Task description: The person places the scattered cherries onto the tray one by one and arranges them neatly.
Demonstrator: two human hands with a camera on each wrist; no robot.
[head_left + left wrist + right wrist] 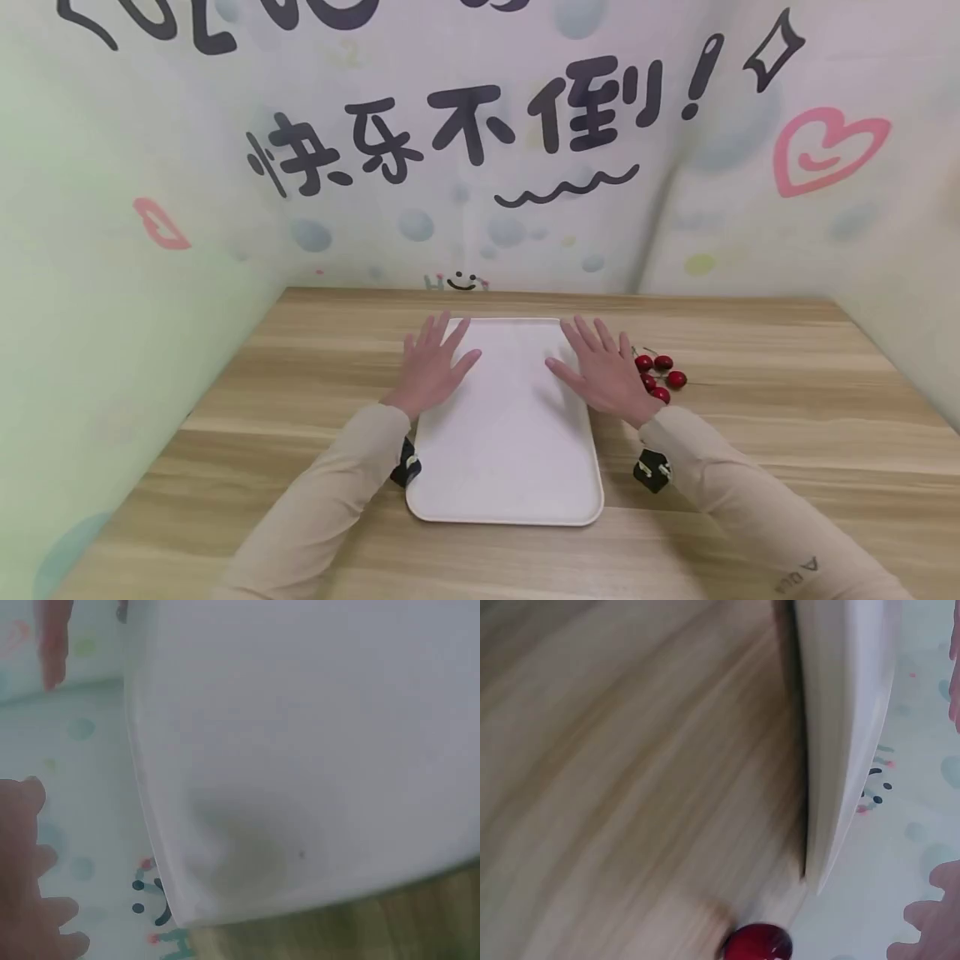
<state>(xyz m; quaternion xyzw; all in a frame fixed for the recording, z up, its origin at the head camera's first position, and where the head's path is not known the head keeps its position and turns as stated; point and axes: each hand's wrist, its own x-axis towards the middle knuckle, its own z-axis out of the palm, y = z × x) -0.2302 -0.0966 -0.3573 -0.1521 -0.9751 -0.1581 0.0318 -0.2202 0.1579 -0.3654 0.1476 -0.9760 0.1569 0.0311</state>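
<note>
A white rectangular tray [513, 450] lies lengthwise on the wooden table. Over its far left edge is my left hand [432, 367], fingers spread and straight, holding nothing. My right hand [606, 375] is likewise spread over the far right edge. Whether either palm touches the tray I cannot tell. Several dark red cherries [677, 380] with thin stems lie just right of my right hand, which partly hides them. In the right wrist view one cherry [758, 943] shows beside the tray's side [829, 750]. The left wrist view shows the tray's white surface [315, 735] and my left fingers [56, 907].
The wood-grain table [285, 367] reaches back to a white printed backdrop [465, 225] with black characters and bubbles. Backdrop walls also stand at the left and right. Small black devices [652, 471] sit under both wrists.
</note>
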